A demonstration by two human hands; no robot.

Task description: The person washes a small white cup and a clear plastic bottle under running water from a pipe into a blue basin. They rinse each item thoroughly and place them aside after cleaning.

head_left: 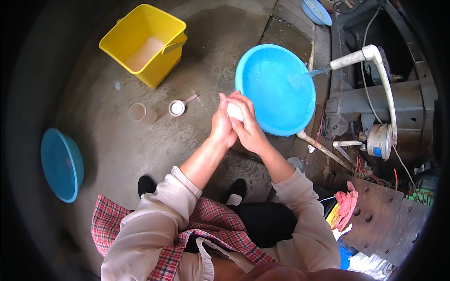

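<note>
A smooth white lump (234, 111) shows between my two hands; I cannot make out its exact kind. My left hand (221, 124) is closed against it from the left, and my right hand (249, 129) wraps it from the other side, thumb across the front. Both hands are held together by the near left rim of a large blue basin (276, 89) of water. Water runs into that basin from a white pipe spout (349, 60). Left of my hands, a small scoop (177, 107) with white contents rests on the floor.
A yellow bucket (164, 70) stands at the far left, a clear cup (143, 113) nearer. Another blue basin (62, 165) is at the left edge, a smaller one (316, 11) at the far right. Metal machinery (389, 103) with pipes and cables fills the right side, near a pink cloth (346, 206).
</note>
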